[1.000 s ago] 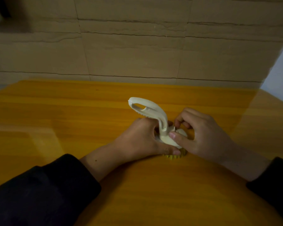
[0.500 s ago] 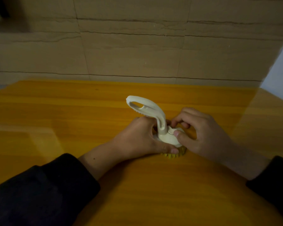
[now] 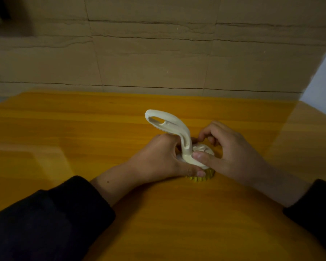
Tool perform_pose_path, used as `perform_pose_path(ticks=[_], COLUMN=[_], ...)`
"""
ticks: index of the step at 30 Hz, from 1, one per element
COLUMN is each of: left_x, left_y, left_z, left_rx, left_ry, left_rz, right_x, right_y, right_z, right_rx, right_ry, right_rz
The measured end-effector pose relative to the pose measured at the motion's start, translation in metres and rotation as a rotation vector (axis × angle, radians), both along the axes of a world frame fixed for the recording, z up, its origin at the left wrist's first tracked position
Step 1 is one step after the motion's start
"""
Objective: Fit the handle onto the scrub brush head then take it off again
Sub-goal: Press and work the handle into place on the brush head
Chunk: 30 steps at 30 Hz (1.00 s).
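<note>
Head view: curved cream plastic handle on yellow-bristled brush head.

A scrub brush head is sitting bristles-down on an orange wooden table, its yellow bristles showing at the near edge. A cream handle is standing up from the head, curving up and to the left. The left hand is gripping the head from the left, thumb along its near rim. The right hand is pinching the head from the right, its thumb pressing at the handle's foot. Black sleeves are covering both forearms, and a cardboard wall is standing behind the table.
</note>
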State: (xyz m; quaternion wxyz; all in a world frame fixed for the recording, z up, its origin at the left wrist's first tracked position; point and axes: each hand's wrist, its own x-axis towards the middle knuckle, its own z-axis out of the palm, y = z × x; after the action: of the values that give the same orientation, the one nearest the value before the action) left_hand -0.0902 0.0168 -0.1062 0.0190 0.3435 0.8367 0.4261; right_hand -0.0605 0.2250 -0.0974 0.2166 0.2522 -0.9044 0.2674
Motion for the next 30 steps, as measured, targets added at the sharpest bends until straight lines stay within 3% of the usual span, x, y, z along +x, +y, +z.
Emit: perform_pose_path(ticks=[8,30], left_x=[0.0002,-0.0028], left_y=[0.0004,0.0006], left_z=[-0.0001,-0.0031], left_rx=[-0.003,0.004], left_ry=[0.007,-0.016], left_rz=[0.000,-0.012], right_x=[-0.0048,-0.0011], right_y=[-0.0018,-0.0026], right_z=[-0.0016,0.0013], right_rx=[-0.129,-0.163], right_ry=[-0.077,-0.177], right_rz=[0.039,0.115])
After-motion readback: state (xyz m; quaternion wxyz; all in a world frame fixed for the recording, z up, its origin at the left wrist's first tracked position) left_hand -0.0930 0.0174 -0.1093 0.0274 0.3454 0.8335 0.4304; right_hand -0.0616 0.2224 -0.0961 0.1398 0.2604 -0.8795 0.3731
